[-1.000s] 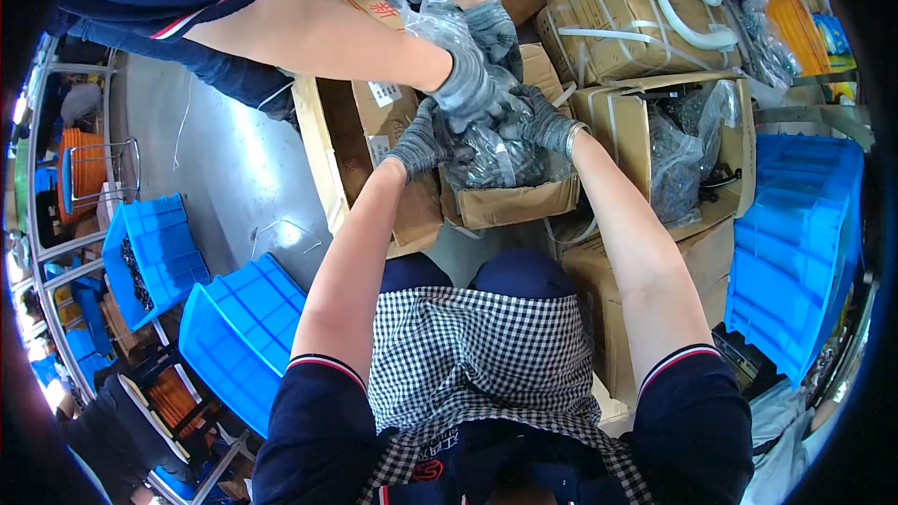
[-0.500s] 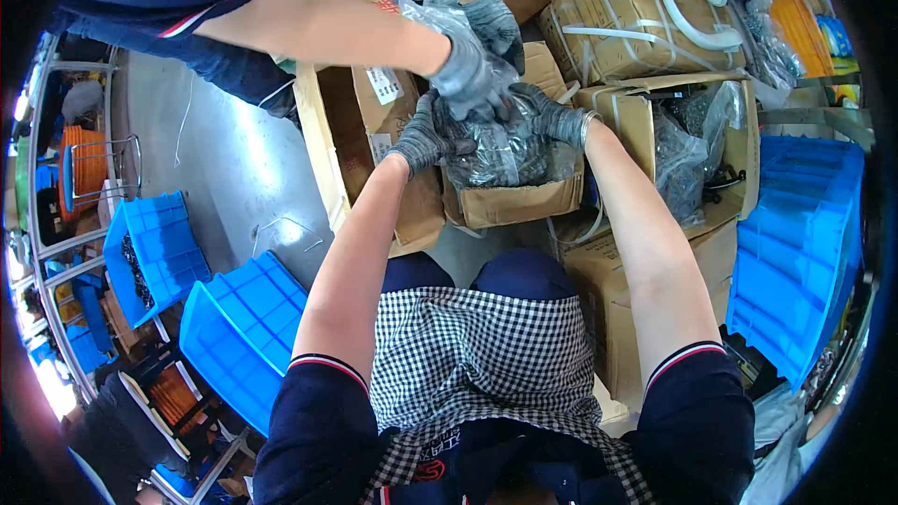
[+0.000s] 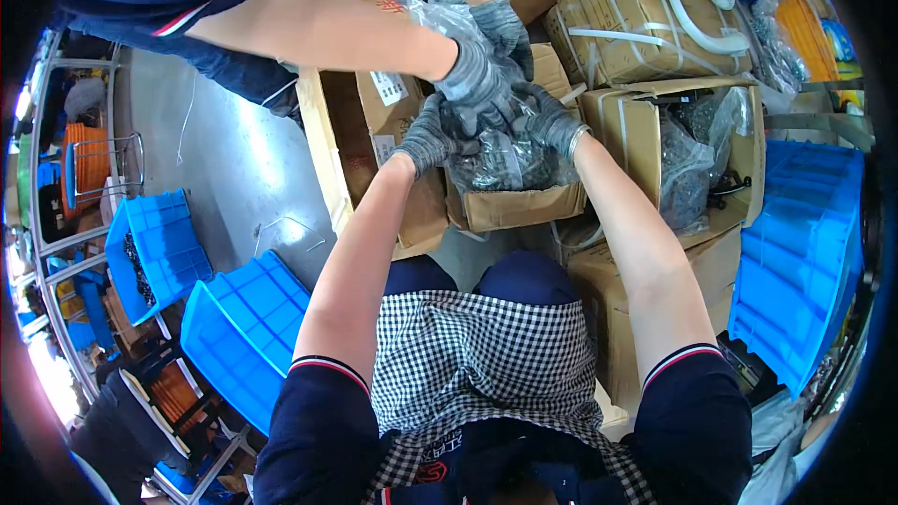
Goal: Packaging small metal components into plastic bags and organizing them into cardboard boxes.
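The clear plastic bag (image 3: 500, 164) of small dark metal parts sat in the open cardboard box (image 3: 514, 206) at 12 o'clock from the person's lap. The film was crinkled and glossy, the contents dark and lumpy; its long axis ran roughly 9 to 3 o'clock. The left hand (image 3: 428, 136) and right hand (image 3: 552, 122), both in grey knit gloves, were closed on the bag's edges. A co-worker's gloved hands (image 3: 482, 70) gripped its top from 11 o'clock.
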{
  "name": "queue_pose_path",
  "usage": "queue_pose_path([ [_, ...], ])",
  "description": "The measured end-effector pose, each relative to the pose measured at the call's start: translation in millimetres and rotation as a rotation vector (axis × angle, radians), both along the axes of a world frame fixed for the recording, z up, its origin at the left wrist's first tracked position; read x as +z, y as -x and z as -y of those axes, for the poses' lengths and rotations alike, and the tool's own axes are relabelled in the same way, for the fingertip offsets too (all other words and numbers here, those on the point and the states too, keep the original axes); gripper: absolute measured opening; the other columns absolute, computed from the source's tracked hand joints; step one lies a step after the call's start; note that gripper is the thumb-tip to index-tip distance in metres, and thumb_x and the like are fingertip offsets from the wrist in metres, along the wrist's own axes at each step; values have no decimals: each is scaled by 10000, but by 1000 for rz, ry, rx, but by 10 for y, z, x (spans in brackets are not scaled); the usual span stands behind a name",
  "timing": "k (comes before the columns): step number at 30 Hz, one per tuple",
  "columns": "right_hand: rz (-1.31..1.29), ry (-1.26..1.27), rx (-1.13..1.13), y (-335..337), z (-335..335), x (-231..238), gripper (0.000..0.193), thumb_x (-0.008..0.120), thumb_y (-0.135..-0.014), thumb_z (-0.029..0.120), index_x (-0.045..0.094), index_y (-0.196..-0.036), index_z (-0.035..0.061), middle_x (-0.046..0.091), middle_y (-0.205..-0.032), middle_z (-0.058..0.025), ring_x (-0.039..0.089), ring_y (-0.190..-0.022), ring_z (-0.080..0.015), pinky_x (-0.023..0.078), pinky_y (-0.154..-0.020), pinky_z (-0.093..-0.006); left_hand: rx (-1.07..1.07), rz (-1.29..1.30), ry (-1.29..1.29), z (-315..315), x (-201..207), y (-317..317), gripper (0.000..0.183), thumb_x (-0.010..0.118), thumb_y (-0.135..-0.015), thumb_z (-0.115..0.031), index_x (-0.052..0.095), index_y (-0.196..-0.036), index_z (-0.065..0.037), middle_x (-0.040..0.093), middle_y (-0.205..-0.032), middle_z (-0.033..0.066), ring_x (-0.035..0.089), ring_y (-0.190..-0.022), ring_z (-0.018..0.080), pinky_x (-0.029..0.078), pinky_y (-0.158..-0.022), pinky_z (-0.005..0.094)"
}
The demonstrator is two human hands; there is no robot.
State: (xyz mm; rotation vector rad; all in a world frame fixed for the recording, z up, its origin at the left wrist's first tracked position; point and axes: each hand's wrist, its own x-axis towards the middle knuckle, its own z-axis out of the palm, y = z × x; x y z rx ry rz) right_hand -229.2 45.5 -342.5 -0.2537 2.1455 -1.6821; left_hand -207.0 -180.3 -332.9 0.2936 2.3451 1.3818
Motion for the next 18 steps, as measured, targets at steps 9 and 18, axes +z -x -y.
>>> queue_pose_path([
  [9,552,269,-287,135,50,146,396,560,-819,312,517,-1118,56,560,-1034,-42,525,-897,-128,421,-787,-241,41,53,-118,-33,9,-51,808,718,-638,-343,256,-1221,-28,439,-1161,69,409,-1066,206,258,-971,327],
  [18,297,-38,-155,-122,-123,132,563,683,-709,282,456,-1178,68,555,-1057,-55,498,-958,-133,414,-820,-248,477,641,-1034,217,-750,132,485,531,-793,-391,453,-1130,-50,451,-1159,63,409,-1060,225,278,-961,316],
])
